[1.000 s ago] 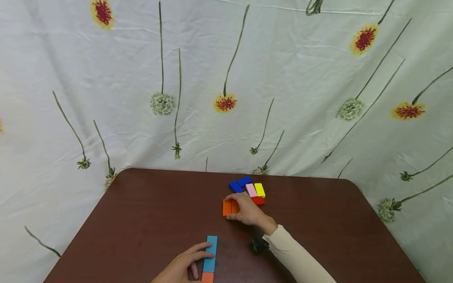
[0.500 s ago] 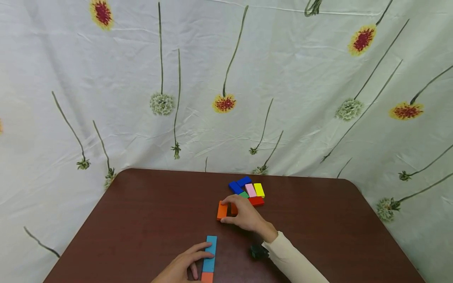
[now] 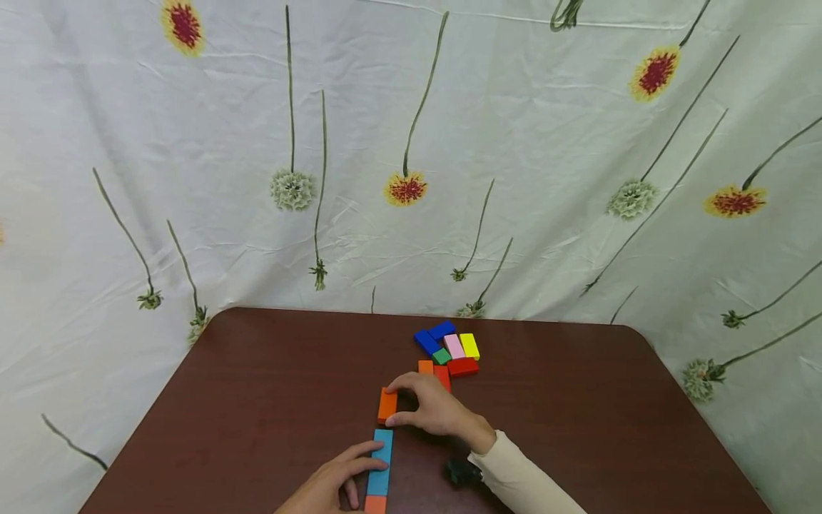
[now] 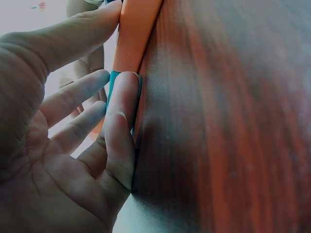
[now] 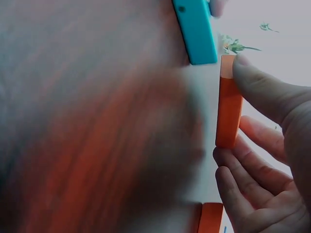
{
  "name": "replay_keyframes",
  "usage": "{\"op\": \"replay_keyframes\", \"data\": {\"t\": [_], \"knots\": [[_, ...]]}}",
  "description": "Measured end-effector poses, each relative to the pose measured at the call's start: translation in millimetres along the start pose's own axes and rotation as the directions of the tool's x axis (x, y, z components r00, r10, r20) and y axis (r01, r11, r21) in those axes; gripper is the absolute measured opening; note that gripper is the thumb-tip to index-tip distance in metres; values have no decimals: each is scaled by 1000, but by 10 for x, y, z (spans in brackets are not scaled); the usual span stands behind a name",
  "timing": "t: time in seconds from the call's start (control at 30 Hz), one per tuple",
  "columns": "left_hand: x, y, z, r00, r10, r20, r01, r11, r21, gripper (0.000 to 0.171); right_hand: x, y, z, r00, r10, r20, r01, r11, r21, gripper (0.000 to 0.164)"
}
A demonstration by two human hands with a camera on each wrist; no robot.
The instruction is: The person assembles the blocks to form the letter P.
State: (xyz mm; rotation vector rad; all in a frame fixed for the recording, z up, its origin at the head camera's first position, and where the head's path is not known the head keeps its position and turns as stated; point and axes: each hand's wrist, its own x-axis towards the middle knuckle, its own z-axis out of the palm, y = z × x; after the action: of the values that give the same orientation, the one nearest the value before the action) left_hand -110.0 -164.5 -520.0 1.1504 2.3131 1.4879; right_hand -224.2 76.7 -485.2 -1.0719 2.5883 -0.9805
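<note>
My right hand [image 3: 433,405] pinches an orange block [image 3: 387,405] by its two ends, between thumb and fingers. The block is just beyond the far end of a light-blue length of row [image 3: 382,480], with a small gap between them. In the right wrist view, the held orange block [image 5: 229,109] stands apart from the teal end [image 5: 197,31]. Fingers of my left hand [image 3: 330,480] rest relaxed on the light-blue part. A salmon-orange block [image 3: 375,504] continues the row toward me. The left wrist view has the thumb touching that orange block [image 4: 138,34].
Beyond the right hand lie loose blocks: two blue [image 3: 427,343], a green [image 3: 442,356], a pink [image 3: 454,347], a yellow [image 3: 470,346], two red [image 3: 463,367] and another orange [image 3: 426,367]. A brown table [image 3: 289,378] meets a flowered cloth [image 3: 359,235] behind.
My right hand has drawn one orange block away from the pile, left and toward me, to near the light-blue end. Another orange block stays by the pile. The left hand has stayed put.
</note>
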Motion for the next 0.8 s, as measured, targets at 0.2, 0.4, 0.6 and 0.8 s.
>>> {"op": "replay_keyframes", "data": {"t": [0.2,0.4,0.6,0.8], "knots": [[0,4,2,999,36,-8,-36,999,26,51,6,-33,47,1000,-9,16,9,999,-40,50],[-10,-30,14,997,73,-14,-73,997,34,50,4,-45,52,1000,6,19,-5,999,-36,49],[-9,-52,14,996,92,-10,-92,996,13,50,-4,-50,40,1000,2,29,-1,1000,-28,47],[-5,-53,12,994,105,-6,-105,994,2,48,-2,-28,41,999,-12,39,13,999,-30,45]]}}
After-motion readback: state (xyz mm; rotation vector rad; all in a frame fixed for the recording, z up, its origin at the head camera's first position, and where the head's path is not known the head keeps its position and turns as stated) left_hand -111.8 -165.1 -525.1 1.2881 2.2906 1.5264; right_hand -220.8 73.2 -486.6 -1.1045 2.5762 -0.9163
